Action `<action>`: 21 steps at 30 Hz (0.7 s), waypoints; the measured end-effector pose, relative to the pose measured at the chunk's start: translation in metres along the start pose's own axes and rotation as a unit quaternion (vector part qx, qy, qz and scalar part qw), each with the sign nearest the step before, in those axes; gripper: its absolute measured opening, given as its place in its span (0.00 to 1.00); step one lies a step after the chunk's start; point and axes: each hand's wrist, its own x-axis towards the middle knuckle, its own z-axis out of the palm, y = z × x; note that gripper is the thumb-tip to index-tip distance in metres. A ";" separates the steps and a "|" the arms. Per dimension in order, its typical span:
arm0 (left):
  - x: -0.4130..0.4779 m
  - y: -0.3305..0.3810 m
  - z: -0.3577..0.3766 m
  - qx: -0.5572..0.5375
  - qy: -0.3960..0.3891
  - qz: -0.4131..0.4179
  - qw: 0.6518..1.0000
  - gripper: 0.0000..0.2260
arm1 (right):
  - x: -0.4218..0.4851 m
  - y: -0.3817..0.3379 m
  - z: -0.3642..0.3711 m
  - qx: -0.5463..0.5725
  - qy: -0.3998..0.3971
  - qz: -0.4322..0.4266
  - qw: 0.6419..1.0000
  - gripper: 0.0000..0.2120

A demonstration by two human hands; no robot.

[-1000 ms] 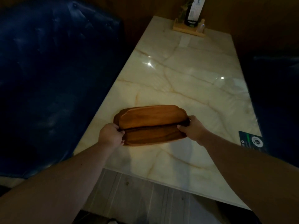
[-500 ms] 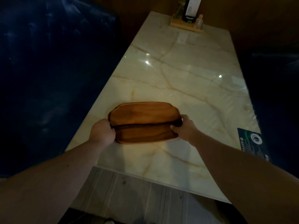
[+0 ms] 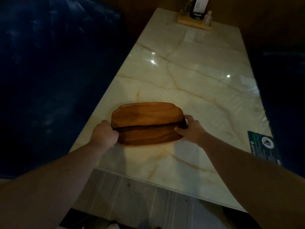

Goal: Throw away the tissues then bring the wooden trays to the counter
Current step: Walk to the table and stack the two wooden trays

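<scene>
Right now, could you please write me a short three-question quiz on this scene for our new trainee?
1. True or false: both hands grip the wooden trays.
2. What stands at the marble table's far end? A) a wooden holder with a bottle B) a laptop C) a plate of food
3. Which hand holds the stack's end nearer the dark blue seat?

Key
1. True: the left hand and right hand each hold one end.
2. A, the wooden holder.
3. The left hand.
</scene>
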 end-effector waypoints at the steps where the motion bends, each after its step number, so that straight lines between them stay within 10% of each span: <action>1: 0.002 0.001 -0.001 -0.008 -0.007 -0.006 1.000 0.05 | 0.003 -0.002 0.000 0.000 0.008 0.004 1.000 0.33; 21: -0.063 -0.004 -0.026 -0.350 -0.093 -0.018 0.932 0.09 | -0.066 -0.019 -0.021 0.268 0.061 0.018 0.961 0.15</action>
